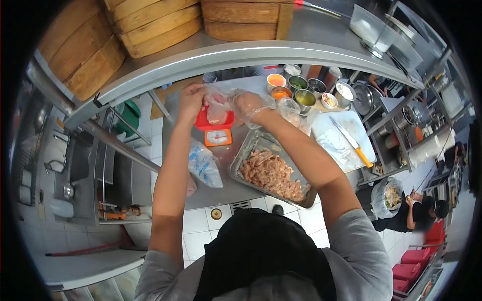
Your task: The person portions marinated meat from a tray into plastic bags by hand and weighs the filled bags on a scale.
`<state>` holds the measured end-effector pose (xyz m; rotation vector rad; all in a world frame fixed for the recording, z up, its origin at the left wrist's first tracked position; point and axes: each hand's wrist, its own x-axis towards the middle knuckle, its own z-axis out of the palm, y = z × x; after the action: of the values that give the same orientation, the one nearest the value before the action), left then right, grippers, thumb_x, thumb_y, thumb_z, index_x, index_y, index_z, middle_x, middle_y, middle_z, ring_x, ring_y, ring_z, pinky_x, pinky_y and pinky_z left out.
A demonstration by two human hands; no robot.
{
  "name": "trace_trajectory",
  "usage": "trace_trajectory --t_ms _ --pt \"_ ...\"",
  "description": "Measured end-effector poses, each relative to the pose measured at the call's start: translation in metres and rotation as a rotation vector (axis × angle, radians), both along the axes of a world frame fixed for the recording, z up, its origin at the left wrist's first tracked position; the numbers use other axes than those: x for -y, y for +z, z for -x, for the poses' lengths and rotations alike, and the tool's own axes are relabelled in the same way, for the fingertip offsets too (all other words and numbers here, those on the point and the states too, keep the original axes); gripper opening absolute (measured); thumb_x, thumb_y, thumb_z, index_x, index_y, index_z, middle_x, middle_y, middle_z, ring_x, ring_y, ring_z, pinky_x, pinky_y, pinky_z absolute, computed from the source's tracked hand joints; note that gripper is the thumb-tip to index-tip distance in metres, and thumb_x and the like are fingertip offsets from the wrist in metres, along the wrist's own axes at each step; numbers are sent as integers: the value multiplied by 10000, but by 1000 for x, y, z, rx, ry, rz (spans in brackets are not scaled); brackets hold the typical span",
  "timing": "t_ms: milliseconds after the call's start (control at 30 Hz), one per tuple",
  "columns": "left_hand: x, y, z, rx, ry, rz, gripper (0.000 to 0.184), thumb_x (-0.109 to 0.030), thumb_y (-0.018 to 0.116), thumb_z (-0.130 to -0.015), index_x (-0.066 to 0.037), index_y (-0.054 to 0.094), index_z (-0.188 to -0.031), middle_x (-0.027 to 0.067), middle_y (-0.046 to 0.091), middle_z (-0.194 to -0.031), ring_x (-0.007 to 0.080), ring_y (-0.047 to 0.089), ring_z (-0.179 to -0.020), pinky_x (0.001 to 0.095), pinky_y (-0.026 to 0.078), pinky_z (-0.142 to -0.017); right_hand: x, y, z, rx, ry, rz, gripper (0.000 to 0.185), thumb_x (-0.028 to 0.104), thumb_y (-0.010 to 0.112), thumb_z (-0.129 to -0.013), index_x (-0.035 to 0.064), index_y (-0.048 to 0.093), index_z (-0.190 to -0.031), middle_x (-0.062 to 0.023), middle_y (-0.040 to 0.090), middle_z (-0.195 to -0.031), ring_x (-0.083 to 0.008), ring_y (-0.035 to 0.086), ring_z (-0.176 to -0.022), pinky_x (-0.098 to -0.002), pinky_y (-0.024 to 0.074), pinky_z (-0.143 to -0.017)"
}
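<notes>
My left hand [191, 102] is closed on the edge of a clear plastic bag [218, 98]. Pale raw meat [217, 115] shows inside the bag, above the red tray [201, 122] of a small orange kitchen scale [218, 138]. Loose clear plastic covers my right hand [249, 107], which looks closed at the bag's other side; its fingertips are partly hidden. Below my right forearm, a metal pan [236, 168] holds a heap of raw sliced meat [271, 173]. A plastic bag with blue print [205, 163] lies left of the pan.
A yellow-handled knife [351, 142] lies on a white cutting board [331, 133]. Several containers of sauces and toppings [305, 98] stand at the back. A metal shelf rail [241, 54] crosses above, with bamboo steamers [155, 25] on the shelf. Another person [422, 213] stands at right.
</notes>
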<state>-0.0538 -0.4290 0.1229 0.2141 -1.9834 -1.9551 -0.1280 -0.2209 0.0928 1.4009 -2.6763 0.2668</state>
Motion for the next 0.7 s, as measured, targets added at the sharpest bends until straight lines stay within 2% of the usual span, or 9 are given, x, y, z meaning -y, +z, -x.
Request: trace_trajectory --t_ms 67,167,267,300,400,433,533,567,700 --pt "2 6 -4 -61 63 31 70 -102 652 -919 -33 661 -922 42 629 -694 114 566 -517 250 418 -432 -2 2 3 -91 -83 96 339 209 698 -835 94 629 -1146 -206 663 -1080 -384 635 -1065 -447 524 -930" --pt "0 22 -7 -124 50 -11 60 -83 644 -921 -27 666 -919 51 638 -719 122 576 -543 261 434 -459 -5 24 20 -246 -11 458 283 161 705 -822 77 659 -1088 -196 672 -1048 -383 634 -1029 -448 523 -881" --pt "-27 55 -11 -140 -34 -18 56 -75 638 -918 -23 658 -925 60 645 -755 135 597 -602 277 449 -502 -47 75 -7 -132 78 771 167 106 689 -836 43 682 -991 -188 686 -983 -388 638 -945 -447 514 -830" --pt "-37 68 -16 -141 -59 -9 58 -77 635 -916 -23 652 -929 63 648 -769 141 605 -626 284 454 -518 -64 89 -16 -103 43 769 124 123 672 -896 22 699 -962 -179 701 -940 -364 652 -874 -438 509 -793" --pt "-78 89 -22 -188 -218 35 40 -68 649 -906 -30 650 -917 65 653 -789 149 609 -636 283 448 -525 -115 108 -21 -32 -63 820 166 178 667 -938 25 716 -982 -185 708 -904 -334 671 -840 -418 520 -787" --pt "-100 102 -28 -176 -262 29 48 -75 653 -916 -29 646 -928 68 672 -826 154 625 -648 277 455 -529 -137 128 -33 97 -160 678 215 223 661 -960 29 714 -1039 -183 710 -980 -305 677 -881 -398 527 -800" --pt "-147 103 -15 -132 -456 13 75 -93 658 -930 -23 638 -950 65 682 -837 150 642 -667 270 469 -537 -196 130 -43 -44 -181 696 225 211 650 -961 27 690 -1083 -176 698 -1060 -312 669 -933 -394 524 -836" --pt "-160 97 -5 -99 -487 -1 80 -101 654 -937 -26 638 -958 61 680 -832 147 644 -670 266 472 -539 -215 124 -35 -23 -144 640 232 187 662 -936 33 667 -1109 -162 682 -1106 -318 661 -995 -399 515 -871" --pt "-209 50 33 14 -596 -20 82 -123 642 -953 -44 639 -977 48 672 -809 132 646 -674 253 477 -543 -270 105 -36 6 -292 560 194 143 681 -891 37 664 -1053 -150 677 -1054 -346 652 -997 -419 509 -880"
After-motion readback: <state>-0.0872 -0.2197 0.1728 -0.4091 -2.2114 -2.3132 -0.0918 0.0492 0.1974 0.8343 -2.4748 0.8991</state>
